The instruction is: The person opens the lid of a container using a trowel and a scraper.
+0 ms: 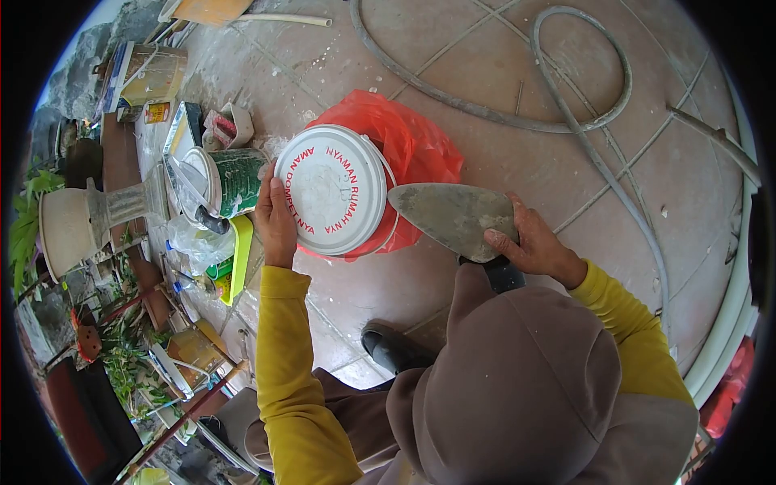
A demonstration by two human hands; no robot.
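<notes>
A white round lid with red lettering (333,187) tops a bucket that stands in a red plastic bag (420,145). My left hand (276,218) rests against the left side of the lid, its fingers along the rim. On the right, my right hand (533,241) grips a grey pointed trowel (453,212), thumb on the blade near its wide end. The blade's tip points left and appears close to the bucket's right edge. A thin wire handle curves down the bucket's right side.
A green can (241,179) and a lime-green plastic item (239,263) are left of my left hand. A grey hose (453,103) loops over the tiled floor (485,56). Plants, boxes and containers crowd the far left. A dark shoe (390,343) shows below.
</notes>
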